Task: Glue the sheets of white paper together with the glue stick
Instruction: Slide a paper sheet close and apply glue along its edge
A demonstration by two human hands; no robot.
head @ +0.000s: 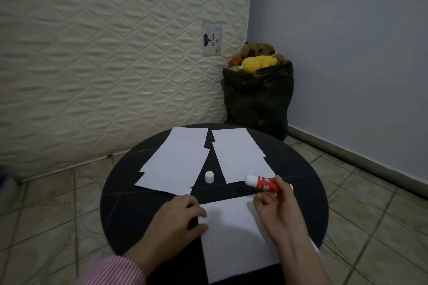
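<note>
Hands (176, 217) on paper (234, 238), glue stick (264, 183)

On the round table (120, 215), two paper stacks (176, 164) (240, 155) lie at eleven and one o'clock, a cap (209, 177) between them, a single sheet (231, 238) at six, a stuffed-toy bag (257, 99) beyond at twelve.
</note>
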